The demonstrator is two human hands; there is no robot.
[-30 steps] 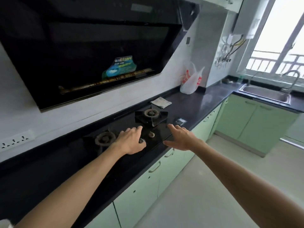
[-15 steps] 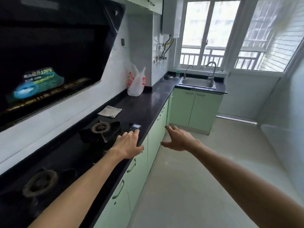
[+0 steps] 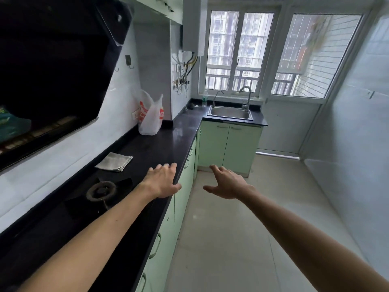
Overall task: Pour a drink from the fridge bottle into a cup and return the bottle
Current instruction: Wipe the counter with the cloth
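Observation:
No fridge, bottle from it, or cup shows in the head view. My left hand (image 3: 163, 180) is stretched out over the front edge of the black countertop (image 3: 168, 142), fingers relaxed and holding nothing. My right hand (image 3: 227, 183) reaches forward over the floor beside the green cabinets (image 3: 185, 186), fingers spread, empty. A small clear bottle (image 3: 204, 98) stands far off on the counter by the window.
A gas burner (image 3: 101, 189) sits left of my left arm, a folded grey cloth (image 3: 114, 161) behind it. A white plastic bag (image 3: 150, 115) leans on the wall. A steel sink (image 3: 230, 113) with a tap is under the window. A black range hood (image 3: 52, 66) overhangs at upper left. Tiled floor (image 3: 231, 239) runs ahead.
The view has swung right from the stove toward the window and sink. Both hands stay outstretched and empty; the left has slid from over the hob to the counter's front edge.

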